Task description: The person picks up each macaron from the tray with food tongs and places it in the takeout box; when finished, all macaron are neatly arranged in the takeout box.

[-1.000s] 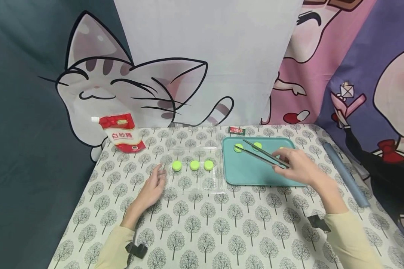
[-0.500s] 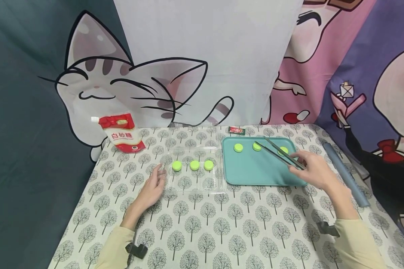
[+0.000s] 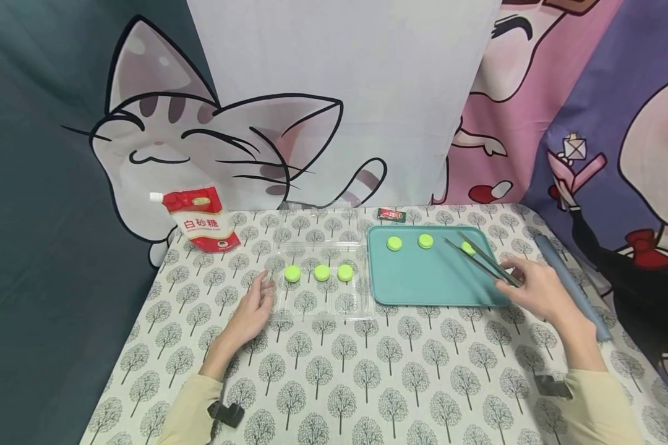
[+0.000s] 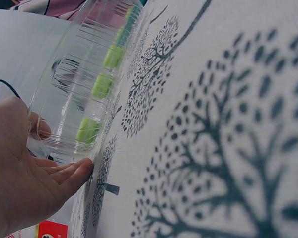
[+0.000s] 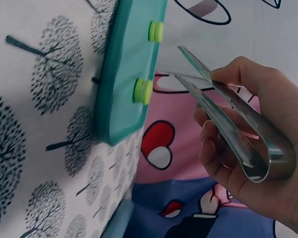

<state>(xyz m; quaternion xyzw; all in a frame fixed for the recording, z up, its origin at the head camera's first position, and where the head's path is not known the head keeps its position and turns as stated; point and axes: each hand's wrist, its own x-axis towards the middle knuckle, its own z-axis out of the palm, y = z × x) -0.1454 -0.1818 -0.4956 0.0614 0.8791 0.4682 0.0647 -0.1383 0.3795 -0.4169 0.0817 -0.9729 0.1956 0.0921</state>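
My right hand [image 3: 534,289] holds metal tongs [image 5: 280,158] by their arms above the teal tray [image 3: 417,287]. The tong tips stand apart. In the head view they lie either side of the rightmost green macaron [image 3: 468,248]; in the right wrist view they hover off the tray, apart from the macaron [image 5: 143,91]. Two more macarons lie along the tray's back edge. At the left wall of a clear plastic box [image 3: 323,318], my left hand [image 3: 254,307] puts its thumb over the rim and its fingers outside. Three green macarons [image 3: 321,273] sit in the box.
A red and white pouch [image 3: 203,221] with a white cap lies at the back left. Behind the tray is a small green and red packet [image 3: 391,215]. A long blue-grey roll [image 3: 573,287] lies along the right edge. Printed curtains stand behind the table.
My right hand and the tongs have moved right, from the tray's leftmost macaron past the middle one to the rightmost. The left hand, box and macarons have not moved.
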